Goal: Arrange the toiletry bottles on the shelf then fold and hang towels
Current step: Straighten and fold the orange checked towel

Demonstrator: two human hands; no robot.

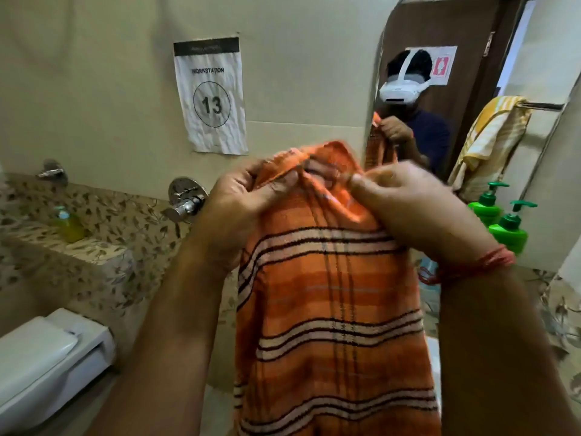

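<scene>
I have both hands, left hand [251,196] and right hand [405,196], pinching the orange towel's [330,309] top edge, probably matching corners so it hangs straight for folding.

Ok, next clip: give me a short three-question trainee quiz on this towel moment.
1. True or false: both hands grip the top edge of the orange striped towel.
2. Which number is printed on the workstation sign? A) 3 B) 13 C) 31
3. Fill in: the yellow striped towel seen in the mirror hangs on a ____.

Key
1. True: the left hand and right hand each pinch the bunched top edge, and the towel hangs down between the forearms.
2. B.
3. Rail.
</scene>
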